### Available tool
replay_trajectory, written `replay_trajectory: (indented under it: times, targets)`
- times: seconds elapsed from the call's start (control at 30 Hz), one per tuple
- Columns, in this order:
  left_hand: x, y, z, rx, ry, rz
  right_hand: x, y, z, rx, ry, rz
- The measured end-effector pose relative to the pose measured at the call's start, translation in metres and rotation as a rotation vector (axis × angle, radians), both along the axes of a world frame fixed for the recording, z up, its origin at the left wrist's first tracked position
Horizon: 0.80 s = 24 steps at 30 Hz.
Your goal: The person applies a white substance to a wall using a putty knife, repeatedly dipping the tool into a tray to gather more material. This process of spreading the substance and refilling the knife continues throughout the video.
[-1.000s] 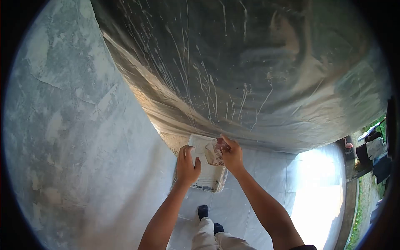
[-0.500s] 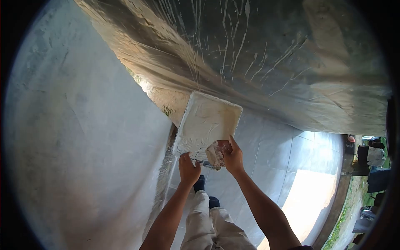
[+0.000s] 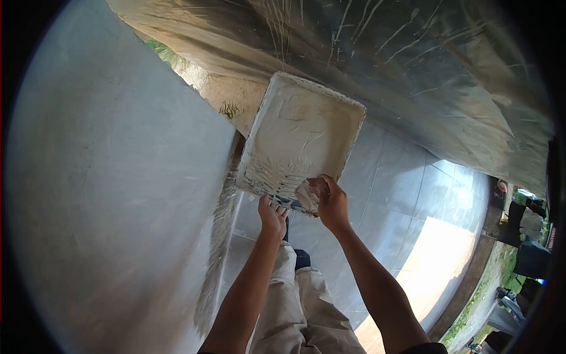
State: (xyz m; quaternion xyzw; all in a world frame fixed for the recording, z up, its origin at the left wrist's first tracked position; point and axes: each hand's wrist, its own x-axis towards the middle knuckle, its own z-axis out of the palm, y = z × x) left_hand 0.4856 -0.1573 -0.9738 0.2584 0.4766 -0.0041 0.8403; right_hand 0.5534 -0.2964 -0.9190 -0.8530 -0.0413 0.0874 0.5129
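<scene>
A rectangular paint tray (image 3: 300,127) with pale, whitish paint and a ribbed near end is held out in front of me. My left hand (image 3: 273,218) grips the tray's near edge at its left corner, fingers curled under the rim. At the near right corner, my right hand (image 3: 333,203) is closed round a crumpled, paint-smeared object (image 3: 308,194), which rests against the ribbed part; it looks like a rag or wrapping, but I cannot make out which.
A smooth grey wall (image 3: 118,177) fills the left side. Paint-streaked plastic sheeting (image 3: 413,76) hangs across the top right. Below lies a grey tiled floor (image 3: 377,212) with a sunlit patch. Dark items and grass are at the far right.
The tray has moved up in view and appears larger and nearer. Both hands have moved up with it, keeping their holds. The view has shifted slightly.
</scene>
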Motion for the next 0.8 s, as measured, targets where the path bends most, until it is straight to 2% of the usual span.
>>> replay_trajectory:
  times: [0.07,0.17,0.27,0.5,0.67,0.8]
  targets:
    - [0.006,-0.002,0.007,-0.045,0.102,0.097,0.011,-0.001,-0.01,-0.028,-0.124,0.046]
    - [0.001,0.004,0.015,-0.085,0.005,0.016,0.029,0.006,-0.009,-0.067,-0.217,0.056]
    - [0.001,0.006,0.012,-0.089,0.049,0.039,0.05,0.007,-0.007,-0.09,-0.254,0.047]
    - [-0.003,0.003,0.002,-0.053,0.034,0.004,0.055,0.006,-0.016,-0.257,-0.235,-0.033]
    - [-0.011,0.002,-0.007,-0.026,0.067,-0.044,0.04,0.014,-0.021,-0.425,-0.251,-0.232]
    - [-0.016,0.003,-0.015,-0.028,0.07,-0.043,0.023,0.018,-0.015,-0.501,-0.175,-0.301]
